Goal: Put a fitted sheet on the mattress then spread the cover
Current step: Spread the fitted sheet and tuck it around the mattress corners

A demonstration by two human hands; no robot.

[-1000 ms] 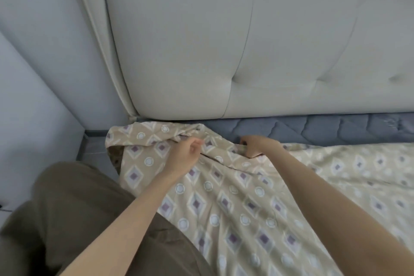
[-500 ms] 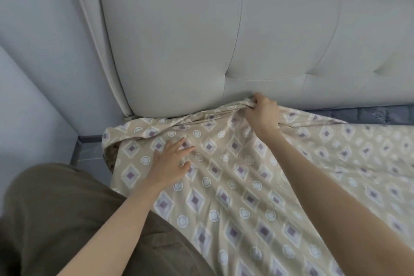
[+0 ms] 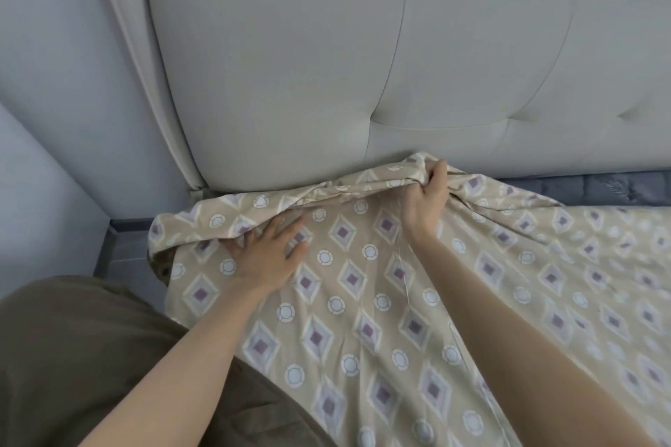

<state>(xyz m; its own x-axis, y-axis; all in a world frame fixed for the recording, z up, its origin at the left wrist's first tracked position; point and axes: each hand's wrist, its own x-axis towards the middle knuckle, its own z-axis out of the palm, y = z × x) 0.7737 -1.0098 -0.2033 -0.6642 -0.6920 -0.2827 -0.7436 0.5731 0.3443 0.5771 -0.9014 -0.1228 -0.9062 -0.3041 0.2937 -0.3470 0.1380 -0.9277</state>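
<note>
Up against the padded headboard (image 3: 326,65), the right hand (image 3: 425,203) is gripping a bunched edge of the patterned fitted sheet (image 3: 363,319); to its left and nearer the body, the left hand (image 3: 268,254) is pressing flat, fingers spread, on the sheet; past the right hand, bare grey mattress (image 3: 588,187) is showing.

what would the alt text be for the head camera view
Seen from above, a person's right hand bunches the edge of a tan diamond-patterned sheet against a padded grey headboard, while the left hand lies flat on the sheet near the bed's corner. A strip of dark mattress shows uncovered at right.
</note>
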